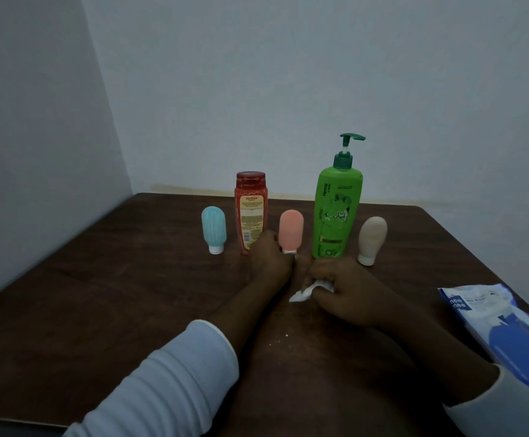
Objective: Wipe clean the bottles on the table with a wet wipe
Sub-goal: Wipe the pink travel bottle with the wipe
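currently five bottles (250,212) stand; right grip (342,288) clutches one wet wipe (304,293), left grip (271,257) holds pink bottle (291,228).

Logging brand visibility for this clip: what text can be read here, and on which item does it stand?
"Karthika": label of the red bottle.
"Henna", running vertically: green pump bottle.
"...ka", start lost in glare: same bottle, lower down.
"nee nee", first letters unclear: blue wipes pack.
All smaller print on the three: too blurred to read.

a single head-worn wide-angle view looks forward and down over the dark worktop (99,294), close above it, walls filling the upper frame.
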Demonstrator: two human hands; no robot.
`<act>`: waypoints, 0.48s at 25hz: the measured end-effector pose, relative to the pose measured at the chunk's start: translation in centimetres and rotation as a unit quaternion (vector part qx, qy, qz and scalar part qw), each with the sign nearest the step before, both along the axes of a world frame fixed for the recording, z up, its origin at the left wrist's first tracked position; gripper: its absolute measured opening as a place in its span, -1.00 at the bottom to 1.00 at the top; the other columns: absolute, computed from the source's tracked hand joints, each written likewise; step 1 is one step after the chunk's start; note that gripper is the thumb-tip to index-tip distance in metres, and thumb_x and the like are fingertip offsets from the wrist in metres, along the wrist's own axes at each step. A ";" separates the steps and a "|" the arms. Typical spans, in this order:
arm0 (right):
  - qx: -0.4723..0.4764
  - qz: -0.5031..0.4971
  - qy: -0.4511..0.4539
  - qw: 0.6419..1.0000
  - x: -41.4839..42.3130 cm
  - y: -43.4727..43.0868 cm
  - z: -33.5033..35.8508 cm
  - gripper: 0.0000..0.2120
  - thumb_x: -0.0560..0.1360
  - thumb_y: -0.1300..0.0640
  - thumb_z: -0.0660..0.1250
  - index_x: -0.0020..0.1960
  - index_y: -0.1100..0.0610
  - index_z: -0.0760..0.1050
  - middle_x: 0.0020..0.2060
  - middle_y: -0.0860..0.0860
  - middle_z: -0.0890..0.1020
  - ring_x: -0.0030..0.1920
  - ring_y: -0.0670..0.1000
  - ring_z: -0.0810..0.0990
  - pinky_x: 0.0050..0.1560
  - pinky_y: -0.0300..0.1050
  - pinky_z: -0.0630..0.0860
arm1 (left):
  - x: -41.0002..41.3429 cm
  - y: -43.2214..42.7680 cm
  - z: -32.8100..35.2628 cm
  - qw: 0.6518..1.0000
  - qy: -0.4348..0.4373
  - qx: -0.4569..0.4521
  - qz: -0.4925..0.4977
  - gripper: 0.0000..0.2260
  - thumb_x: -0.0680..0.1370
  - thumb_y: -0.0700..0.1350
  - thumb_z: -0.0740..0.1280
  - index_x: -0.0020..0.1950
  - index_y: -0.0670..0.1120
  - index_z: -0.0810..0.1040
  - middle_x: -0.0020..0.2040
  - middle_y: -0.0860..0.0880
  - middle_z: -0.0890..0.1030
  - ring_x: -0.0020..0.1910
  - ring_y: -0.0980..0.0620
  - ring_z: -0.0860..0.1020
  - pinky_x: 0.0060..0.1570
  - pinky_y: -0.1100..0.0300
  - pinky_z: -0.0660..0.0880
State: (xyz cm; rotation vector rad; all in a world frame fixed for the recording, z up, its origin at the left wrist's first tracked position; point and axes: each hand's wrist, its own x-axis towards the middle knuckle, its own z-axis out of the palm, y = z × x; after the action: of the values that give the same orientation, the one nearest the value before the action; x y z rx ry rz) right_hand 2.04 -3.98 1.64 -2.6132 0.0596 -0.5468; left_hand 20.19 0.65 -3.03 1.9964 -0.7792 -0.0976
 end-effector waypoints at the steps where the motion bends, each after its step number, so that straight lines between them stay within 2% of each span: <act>1: -0.001 -0.001 -0.002 1.000 0.1 0.0 -0.1 -0.81 0.42 0.27 0.30 -0.09 0.07 0.64 -0.17 -0.11 0.66 -0.14 -0.13 0.62 -0.16 -0.19 0.54 | 0.0 0.0 0.0 1.000 -0.001 0.001 0.003 -0.61 0.44 -0.13 0.59 0.20 -0.12 0.56 0.18 -0.11 0.67 0.17 -0.09 0.64 0.01 0.13 0.53; 5: -0.005 -0.009 -0.005 1.000 0.3 -0.1 -0.5 -0.84 0.42 0.21 0.28 -0.11 0.05 0.62 -0.19 -0.09 0.65 -0.17 -0.11 0.62 -0.18 -0.08 0.55 | 0.4 -0.2 -0.3 1.000 -0.008 0.011 0.007 -0.66 0.47 -0.11 0.58 0.17 -0.12 0.57 0.17 -0.11 0.67 0.17 -0.10 0.64 -0.01 0.14 0.53; 9: -0.007 -0.003 -0.008 1.000 0.2 0.1 -0.4 -0.75 0.43 0.35 0.34 -0.13 0.01 0.62 -0.20 -0.22 0.62 -0.16 -0.18 0.60 -0.19 -0.41 0.40 | 0.5 -0.1 -0.4 1.000 -0.015 0.009 0.002 -0.67 0.47 -0.12 0.58 0.15 -0.14 0.57 0.14 -0.12 0.67 0.14 -0.09 0.65 -0.03 0.15 0.52; 12: -0.002 -0.002 -0.010 1.000 0.3 -0.1 -0.5 -0.75 0.44 0.34 0.34 -0.11 0.00 0.62 -0.21 -0.18 0.62 -0.18 -0.13 0.60 -0.23 -0.29 0.45 | 0.3 0.6 -0.3 1.000 -0.011 0.018 -0.013 -0.66 0.45 -0.12 0.59 0.14 -0.15 0.58 0.11 -0.11 0.67 0.11 -0.07 0.64 -0.03 0.15 0.52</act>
State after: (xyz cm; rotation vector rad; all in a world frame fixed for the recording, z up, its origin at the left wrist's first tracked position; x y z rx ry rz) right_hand 2.33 -4.04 1.13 -2.6117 0.0575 -0.5758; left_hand 20.51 1.23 -3.29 2.0250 -0.8220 -0.1058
